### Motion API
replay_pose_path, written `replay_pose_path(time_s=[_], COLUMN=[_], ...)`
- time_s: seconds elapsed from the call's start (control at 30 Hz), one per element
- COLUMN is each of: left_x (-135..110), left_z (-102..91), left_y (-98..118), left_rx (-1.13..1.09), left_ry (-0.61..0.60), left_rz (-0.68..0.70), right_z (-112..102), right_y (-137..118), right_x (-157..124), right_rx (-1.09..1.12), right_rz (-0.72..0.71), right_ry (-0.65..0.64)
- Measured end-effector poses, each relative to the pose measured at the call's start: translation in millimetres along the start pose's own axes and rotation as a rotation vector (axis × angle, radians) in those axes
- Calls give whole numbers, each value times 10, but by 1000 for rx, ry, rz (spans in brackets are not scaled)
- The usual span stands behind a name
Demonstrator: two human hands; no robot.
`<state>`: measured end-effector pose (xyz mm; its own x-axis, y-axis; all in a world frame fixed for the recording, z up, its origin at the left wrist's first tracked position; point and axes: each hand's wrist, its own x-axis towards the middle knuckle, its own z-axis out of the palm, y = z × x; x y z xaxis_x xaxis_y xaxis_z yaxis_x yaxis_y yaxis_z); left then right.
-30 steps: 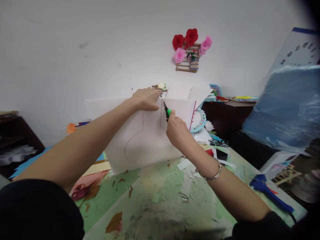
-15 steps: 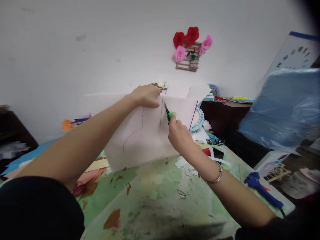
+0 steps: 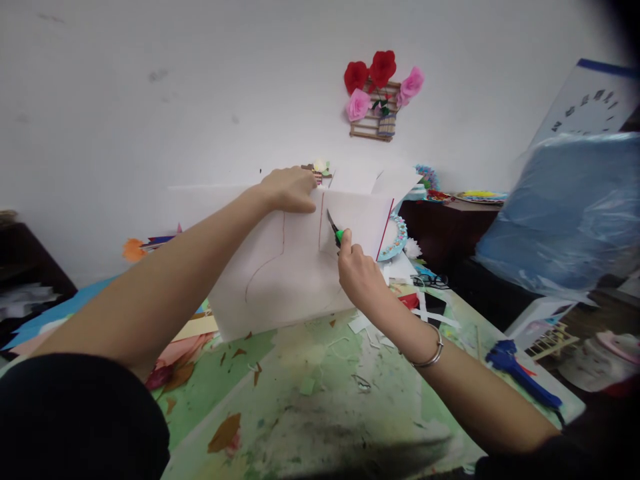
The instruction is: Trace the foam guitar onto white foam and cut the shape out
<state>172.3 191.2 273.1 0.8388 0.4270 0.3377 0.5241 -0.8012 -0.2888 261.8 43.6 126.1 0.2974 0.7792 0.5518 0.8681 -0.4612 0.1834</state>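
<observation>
A large white sheet [image 3: 300, 273] stands upright on the table, with thin red lines drawn on its front. My left hand [image 3: 290, 190] grips its top edge, thumb in front and the other fingers hidden behind. To the right of it, my right hand [image 3: 363, 270] is closed around scissors [image 3: 334, 225] with dark, narrow blades and a green-and-black handle, partly hidden by my fingers. The scissors' tip lies just in front of the sheet, near a drawn vertical line and below the top edge. White flaps [image 3: 400, 183] stick up behind the right end.
Paper scraps [image 3: 225, 433] litter the green-stained table [image 3: 300, 427]. A blue glue gun [image 3: 523, 377] lies at the right edge, and eyeglasses [image 3: 437, 282] farther back. Coloured paper [image 3: 70, 307] is at the left. Paper flowers [image 3: 383, 67] hang on the wall. A plastic-wrapped blue item [image 3: 565, 213] stands right.
My right hand has shifted slightly down and right, drawing the scissors back so more of the dark blade shows in front of the sheet. My left hand keeps its hold.
</observation>
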Motion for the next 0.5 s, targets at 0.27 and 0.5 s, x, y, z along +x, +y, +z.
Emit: replay_pose_path(time_s=[0.27,0.5], left_x=[5,12], left_z=[39,57], left_y=[-20,-39], left_rx=[2,-4], left_ry=[28,40], left_rz=[-4,-2], right_z=[65,217], right_y=[105,171], right_x=[-74,-131], right_rx=[-40,-75], right_rz=[-43,-51], right_ry=[-36,-55])
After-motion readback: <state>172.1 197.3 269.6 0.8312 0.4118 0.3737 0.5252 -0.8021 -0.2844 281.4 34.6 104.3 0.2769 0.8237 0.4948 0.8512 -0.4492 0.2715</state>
